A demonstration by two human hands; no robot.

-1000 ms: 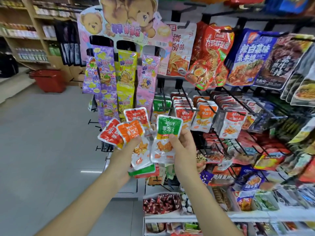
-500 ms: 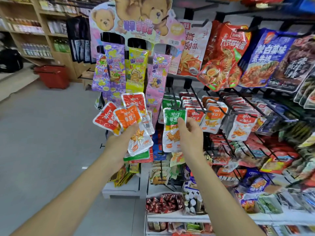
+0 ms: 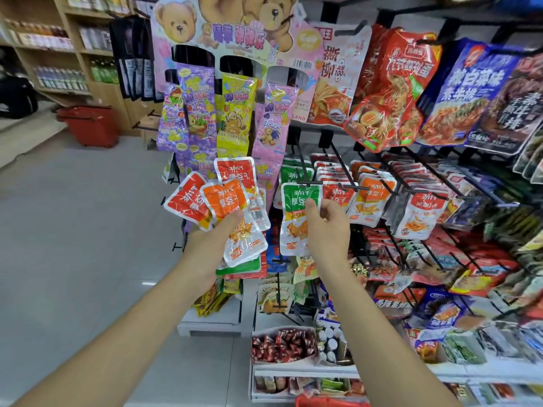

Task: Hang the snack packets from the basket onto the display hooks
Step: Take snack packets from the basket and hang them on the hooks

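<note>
Here, green "厚豆干" packet (image 3: 295,227) in the right hand (image 3: 327,230).

Glossy pale grey tiled floor (image 3: 73,230) left of and below the left hand (image 3: 211,242); light brown wooden shelving unit (image 3: 88,51) far up-left; white display base (image 3: 211,321) beneath; light glare on floor

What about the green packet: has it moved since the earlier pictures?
Yes. The green packet in the right hand has risen to the black hook.
</note>
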